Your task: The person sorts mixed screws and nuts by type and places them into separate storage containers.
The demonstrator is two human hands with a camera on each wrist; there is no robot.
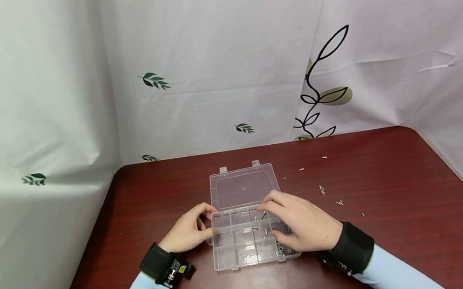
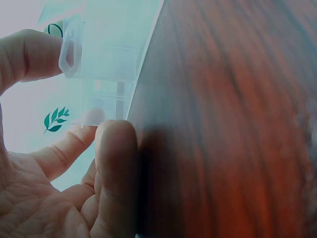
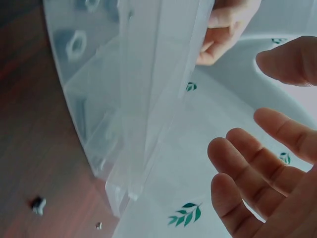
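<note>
A clear plastic compartment box [image 1: 224, 252] lies on the table with its transparent lid [image 1: 243, 187] folded back, away from me. My left hand [image 1: 187, 229] grips the box's left side. In the left wrist view, its thumb is at a small plastic loop [image 2: 71, 49] and its fingers bend around the corner. Above the right-hand compartments hovers my right hand [image 1: 305, 220], fingers spread and loosely bent, nothing between them in the right wrist view. Screws [image 1: 263, 215] lie in the middle and right compartments; nuts [image 1: 280, 250] sit at the front right, partly under the right hand.
Several loose screws [image 1: 339, 202] are scattered on the dark red wooden table [image 1: 410, 199] to the right of the box, some farther back. A white cloth [image 1: 208, 35] with leaf prints hangs behind the table and along its sides.
</note>
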